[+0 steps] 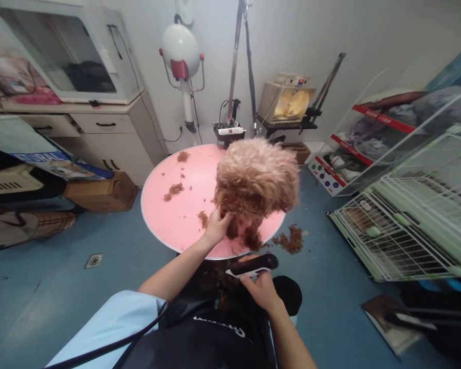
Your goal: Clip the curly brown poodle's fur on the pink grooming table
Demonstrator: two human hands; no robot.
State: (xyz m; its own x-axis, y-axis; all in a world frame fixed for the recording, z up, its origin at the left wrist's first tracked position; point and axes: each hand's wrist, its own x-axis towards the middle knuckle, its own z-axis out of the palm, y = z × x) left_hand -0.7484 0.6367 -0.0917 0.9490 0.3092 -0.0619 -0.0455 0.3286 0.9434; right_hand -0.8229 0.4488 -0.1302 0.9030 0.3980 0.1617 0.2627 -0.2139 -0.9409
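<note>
A curly-coated light brown dog stands on the right half of a round pink grooming table, near its edge. My left hand is closed on the dog's low front side, fingertips buried in the darker fur; which body part it grips is hidden. My right hand is wrapped round a black and white hair clipper, held just off the table's near edge and apart from the dog. Clumps of cut brown fur lie scattered over the tabletop.
More cut fur lies on the blue floor. A wire cage and clear shelving stand at right. Behind the table are a white stand dryer and a grooming arm. A cardboard box sits by the left cabinet.
</note>
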